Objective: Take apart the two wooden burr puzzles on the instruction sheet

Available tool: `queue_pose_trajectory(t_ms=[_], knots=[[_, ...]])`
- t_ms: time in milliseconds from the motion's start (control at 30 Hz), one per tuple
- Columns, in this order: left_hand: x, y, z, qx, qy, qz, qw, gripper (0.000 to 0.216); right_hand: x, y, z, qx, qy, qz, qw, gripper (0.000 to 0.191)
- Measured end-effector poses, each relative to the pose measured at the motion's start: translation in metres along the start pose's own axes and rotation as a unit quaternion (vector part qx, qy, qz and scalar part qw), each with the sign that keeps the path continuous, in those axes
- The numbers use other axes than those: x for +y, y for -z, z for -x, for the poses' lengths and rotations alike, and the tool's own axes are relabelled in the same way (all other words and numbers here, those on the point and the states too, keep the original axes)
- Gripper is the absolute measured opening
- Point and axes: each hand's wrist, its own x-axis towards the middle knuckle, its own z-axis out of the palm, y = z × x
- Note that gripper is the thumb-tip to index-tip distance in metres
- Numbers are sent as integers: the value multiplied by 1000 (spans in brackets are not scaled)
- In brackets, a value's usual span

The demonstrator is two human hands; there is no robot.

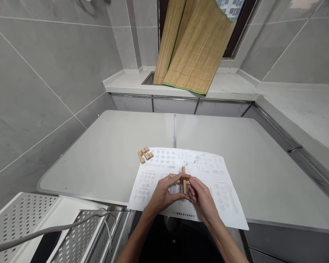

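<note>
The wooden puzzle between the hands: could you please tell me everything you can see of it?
The wooden puzzle is a partly joined cluster of pale, square-edged wooden bars, crossed. One bar stands upright, others run sideways through it. The left hand and right hand pinch it from either side, over the printed instruction sheet. Whether it touches the sheet is unclear. Its lower part is hidden by fingers.

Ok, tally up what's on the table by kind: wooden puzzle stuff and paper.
Wooden puzzle assemblies: 2, one held by left hand and right hand, one loose cluster
Printed paper sheets: 1
Total: 3
</note>
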Motion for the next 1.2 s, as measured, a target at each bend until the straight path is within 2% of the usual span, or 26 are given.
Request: queue_pose_trajectory(t_ms=[167,333,467,633,767,933,1100,1200], knots=[[5,0,0,-10,3,3,1000,45,2,-3,-2,20,12,-12,1000,56],[9,-1,-1,12,21,20,1000,19,2,-4,-5,22,55,3,998,56],[10,-1,-1,28,7,29,999,19,8,-7,-7,26,65,-24,997,56],[7,-1,3,51,16,42,998,22,10,-9,-12,74,84,-75,991,50],[4,-6,3,116,41,32,992,25,4,-1,-17,109,116,-74,984,47],[-2,-3,-1,173,80,-55,980,28,6,12,-16,138,149,-24,979,52],[-9,20,-5,170,71,-256,949,26,14,17,-13,116,169,70,976,53],[-15,36,-9,162,60,-305,936,24,15,16,-12,110,169,103,974,54]])
